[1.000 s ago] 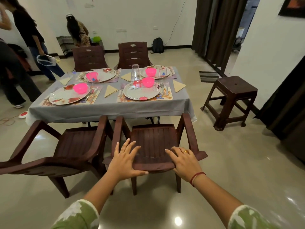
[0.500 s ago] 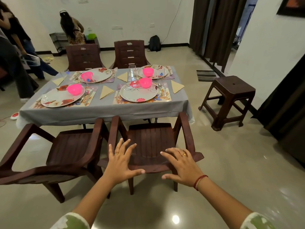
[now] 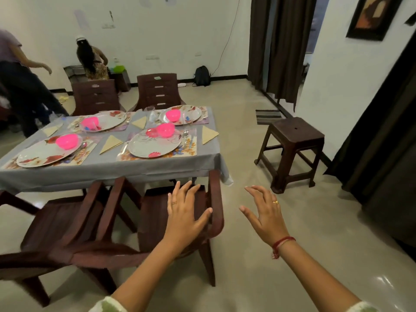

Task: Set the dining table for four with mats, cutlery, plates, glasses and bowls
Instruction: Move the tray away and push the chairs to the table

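Tabletop [image 3: 108,170] sits beyond left hand [image 3: 183,213] and right hand [image 3: 266,213] and looks fully set: four floral mats [image 3: 190,152], plates [image 3: 148,147], pink bowls [image 3: 166,129], folded napkins [image 3: 110,144]. Cutlery [image 3: 185,137] and glasses [image 3: 150,113] are too faint to count. Step is likely the final chair tidy. Left hand is spread over the near chair [image 3: 216,199], gripping nothing, contact unclear. Right hand is spread, empty, above the floor [image 3: 270,266]. Next: square the chairs, verify the glasses.

Brown stool [image 3: 292,136]; glossy, perhaps tiled floor [image 3: 315,244]
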`<move>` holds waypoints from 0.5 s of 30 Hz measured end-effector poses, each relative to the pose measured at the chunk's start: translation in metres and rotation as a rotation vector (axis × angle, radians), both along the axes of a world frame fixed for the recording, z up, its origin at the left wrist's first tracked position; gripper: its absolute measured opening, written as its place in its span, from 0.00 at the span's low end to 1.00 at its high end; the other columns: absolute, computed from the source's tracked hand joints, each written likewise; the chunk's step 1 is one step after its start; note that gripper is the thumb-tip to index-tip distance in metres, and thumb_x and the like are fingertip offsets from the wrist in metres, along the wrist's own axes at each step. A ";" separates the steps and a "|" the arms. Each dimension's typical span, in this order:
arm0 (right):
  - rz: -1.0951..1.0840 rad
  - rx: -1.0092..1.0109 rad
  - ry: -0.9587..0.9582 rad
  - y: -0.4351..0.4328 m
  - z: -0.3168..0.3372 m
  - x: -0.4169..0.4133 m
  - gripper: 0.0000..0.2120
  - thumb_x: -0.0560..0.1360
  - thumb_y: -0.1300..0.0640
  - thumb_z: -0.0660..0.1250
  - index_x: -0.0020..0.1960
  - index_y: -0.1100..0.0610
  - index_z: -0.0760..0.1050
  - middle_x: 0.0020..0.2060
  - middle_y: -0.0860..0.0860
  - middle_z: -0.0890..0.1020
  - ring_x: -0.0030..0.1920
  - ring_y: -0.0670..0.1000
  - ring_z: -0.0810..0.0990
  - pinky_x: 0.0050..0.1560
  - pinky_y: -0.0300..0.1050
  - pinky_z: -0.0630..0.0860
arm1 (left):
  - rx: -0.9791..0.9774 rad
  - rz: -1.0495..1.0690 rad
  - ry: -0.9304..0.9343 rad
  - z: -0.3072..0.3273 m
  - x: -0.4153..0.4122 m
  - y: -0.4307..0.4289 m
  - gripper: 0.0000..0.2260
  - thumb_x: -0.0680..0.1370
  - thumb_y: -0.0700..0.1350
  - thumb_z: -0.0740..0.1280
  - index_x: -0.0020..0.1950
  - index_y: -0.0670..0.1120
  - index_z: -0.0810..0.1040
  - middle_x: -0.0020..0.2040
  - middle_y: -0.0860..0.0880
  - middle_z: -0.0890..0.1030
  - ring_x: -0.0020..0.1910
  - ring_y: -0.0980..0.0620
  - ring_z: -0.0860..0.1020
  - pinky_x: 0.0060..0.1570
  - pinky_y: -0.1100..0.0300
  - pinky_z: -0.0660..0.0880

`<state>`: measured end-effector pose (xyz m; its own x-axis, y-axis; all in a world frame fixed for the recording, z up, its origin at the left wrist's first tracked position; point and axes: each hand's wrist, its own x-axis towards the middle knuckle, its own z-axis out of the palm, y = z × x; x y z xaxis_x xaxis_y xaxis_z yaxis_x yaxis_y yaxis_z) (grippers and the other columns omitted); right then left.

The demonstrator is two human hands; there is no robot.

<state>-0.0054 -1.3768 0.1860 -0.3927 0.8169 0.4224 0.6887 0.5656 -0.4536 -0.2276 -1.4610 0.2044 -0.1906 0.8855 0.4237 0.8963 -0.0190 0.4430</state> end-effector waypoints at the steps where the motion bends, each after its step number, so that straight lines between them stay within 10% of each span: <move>1: -0.006 0.002 0.014 0.017 0.001 0.019 0.30 0.76 0.33 0.49 0.69 0.49 0.66 0.64 0.50 0.69 0.63 0.50 0.68 0.57 0.47 0.68 | 0.001 -0.005 -0.010 0.000 0.019 0.019 0.31 0.74 0.66 0.57 0.72 0.50 0.65 0.75 0.49 0.61 0.77 0.52 0.44 0.73 0.47 0.42; 15: 0.105 -0.044 0.086 0.272 -0.010 0.076 0.33 0.75 0.31 0.47 0.68 0.52 0.68 0.63 0.51 0.70 0.63 0.51 0.69 0.63 0.43 0.60 | -0.013 0.126 -0.027 -0.015 0.087 0.240 0.34 0.73 0.67 0.56 0.73 0.49 0.63 0.76 0.47 0.59 0.77 0.51 0.44 0.74 0.41 0.47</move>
